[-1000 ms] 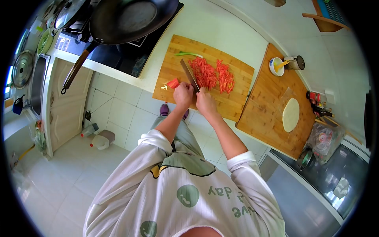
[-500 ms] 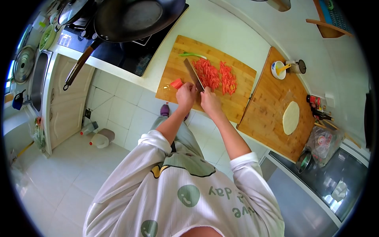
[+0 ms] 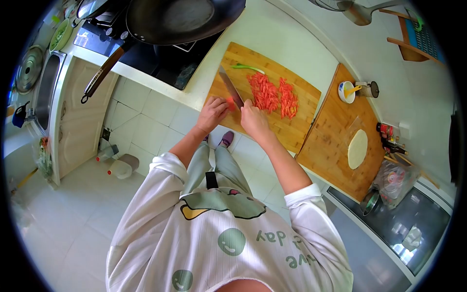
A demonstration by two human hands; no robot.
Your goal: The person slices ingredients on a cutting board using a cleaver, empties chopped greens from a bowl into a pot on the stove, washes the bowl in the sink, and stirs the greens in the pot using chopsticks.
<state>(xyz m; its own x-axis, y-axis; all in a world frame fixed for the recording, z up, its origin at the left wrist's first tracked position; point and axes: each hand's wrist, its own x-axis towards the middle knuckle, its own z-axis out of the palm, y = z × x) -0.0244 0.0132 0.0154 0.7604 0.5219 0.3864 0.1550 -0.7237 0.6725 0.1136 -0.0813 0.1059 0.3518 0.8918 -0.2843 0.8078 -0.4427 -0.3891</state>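
My right hand (image 3: 255, 120) is closed around the handle of a kitchen knife (image 3: 230, 86), whose wide blade points away from me over the cutting board (image 3: 304, 95). My left hand (image 3: 214, 114) is at the board's near left edge, its fingers bent against a red-orange piece of what looks like carrot (image 3: 231, 103), close to the blade. To the right of the knife lie two heaps of red-orange shreds, a larger heap (image 3: 263, 93) and a smaller heap (image 3: 288, 99). A green onion stalk (image 3: 248, 67) rests behind them.
Back left, a black wok (image 3: 177, 19) sits on the stove (image 3: 165, 65). At right, a second wooden board (image 3: 323, 146) bears a flat dough round (image 3: 357, 149), a small bowl (image 3: 347, 91) with a yellow spoon and a jar (image 3: 373, 89). The sink (image 3: 47, 97) is far left.
My left hand has moved from beside the knife handle to the carrot piece, which now sits nearer the blade. The right hand keeps the knife. The view has shifted slightly.
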